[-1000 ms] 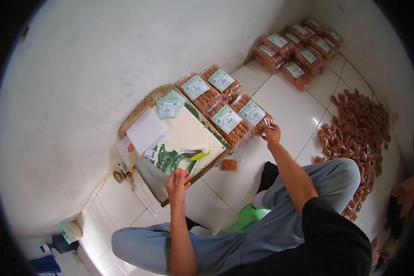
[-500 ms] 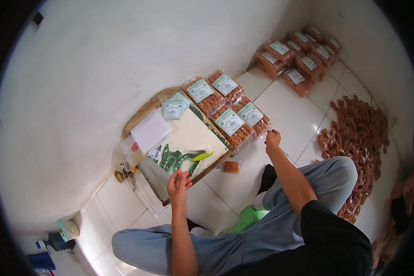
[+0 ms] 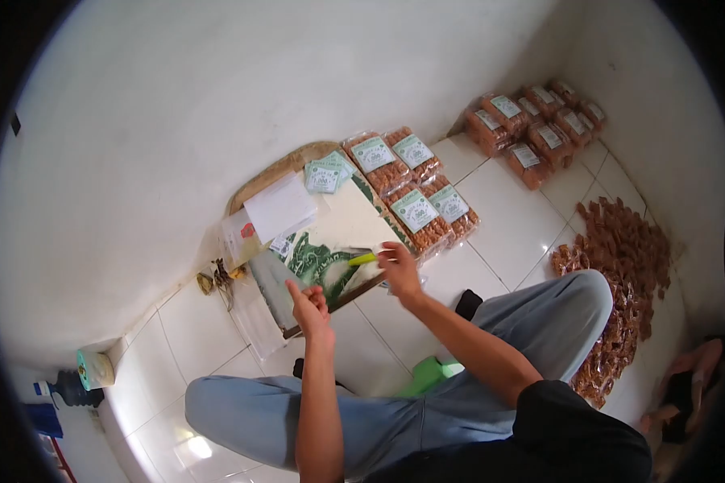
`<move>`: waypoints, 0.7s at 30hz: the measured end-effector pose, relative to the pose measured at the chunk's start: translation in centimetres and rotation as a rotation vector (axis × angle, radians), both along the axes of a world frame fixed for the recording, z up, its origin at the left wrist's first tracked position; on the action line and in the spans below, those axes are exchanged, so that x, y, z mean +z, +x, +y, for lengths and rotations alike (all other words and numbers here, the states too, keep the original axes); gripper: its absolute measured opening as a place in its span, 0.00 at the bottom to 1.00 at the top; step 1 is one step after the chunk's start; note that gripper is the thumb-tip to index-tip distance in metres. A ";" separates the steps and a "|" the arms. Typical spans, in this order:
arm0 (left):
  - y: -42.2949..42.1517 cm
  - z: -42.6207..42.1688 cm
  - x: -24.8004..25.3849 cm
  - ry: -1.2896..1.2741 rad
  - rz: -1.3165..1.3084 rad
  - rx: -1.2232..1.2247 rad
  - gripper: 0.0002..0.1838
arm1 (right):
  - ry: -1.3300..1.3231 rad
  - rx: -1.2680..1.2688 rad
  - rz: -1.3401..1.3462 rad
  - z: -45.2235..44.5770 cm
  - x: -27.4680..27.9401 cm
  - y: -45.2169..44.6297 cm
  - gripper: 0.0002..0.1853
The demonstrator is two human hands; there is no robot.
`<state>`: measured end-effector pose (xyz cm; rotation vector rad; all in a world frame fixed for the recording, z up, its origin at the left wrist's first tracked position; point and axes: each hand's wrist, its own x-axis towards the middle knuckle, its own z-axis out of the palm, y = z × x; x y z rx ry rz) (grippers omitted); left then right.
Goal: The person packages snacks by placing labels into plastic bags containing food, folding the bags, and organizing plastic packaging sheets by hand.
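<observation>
My left hand (image 3: 311,309) is raised over the near edge of the low board (image 3: 354,211), index finger stretched out, other fingers loosely bent, nothing visible in it. At the board's right side, my right hand (image 3: 398,267) has its fingers apart around the near end of a yellow-green handled tool (image 3: 362,260); a firm hold does not show. White paper sheets (image 3: 280,208) and green-white labels (image 3: 323,179) lie on the board. Beside it are several labelled snack packs (image 3: 416,211) in clear plastic.
More labelled packs (image 3: 527,155) are stacked in the far corner. A large heap of small snack packets (image 3: 624,249) lies on the tiles at right. Green plastic (image 3: 431,376) sits between the legs; a person's arm (image 3: 695,378) shows at right. A roll (image 3: 95,369) stands at left.
My right hand has moved left from beside the labelled packs to the tool on the board. My left hand's index finger has stretched out. The view has shifted slightly.
</observation>
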<state>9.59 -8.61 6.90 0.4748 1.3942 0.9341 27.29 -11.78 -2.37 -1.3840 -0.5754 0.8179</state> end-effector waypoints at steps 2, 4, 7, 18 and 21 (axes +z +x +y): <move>0.0 0.1 -0.7 0.019 -0.009 -0.088 0.35 | 0.029 0.213 -0.094 -1.4 3.8 -4.6 0.18; -0.4 -0.3 -3.0 -0.014 -0.138 -0.102 0.39 | 0.111 0.365 -0.251 -3.2 7.0 -8.4 0.20; -0.4 -0.7 -2.6 -0.128 -0.343 -0.178 0.52 | 0.241 0.623 -0.339 -4.6 8.3 -10.3 0.25; -0.9 -3.1 9.3 0.311 -0.889 -0.312 0.53 | -0.237 0.417 -0.598 -3.7 -0.4 -3.4 0.37; 0.5 -3.0 7.7 0.943 -0.186 -0.333 0.46 | -0.234 0.345 0.643 -3.2 7.1 -5.8 0.45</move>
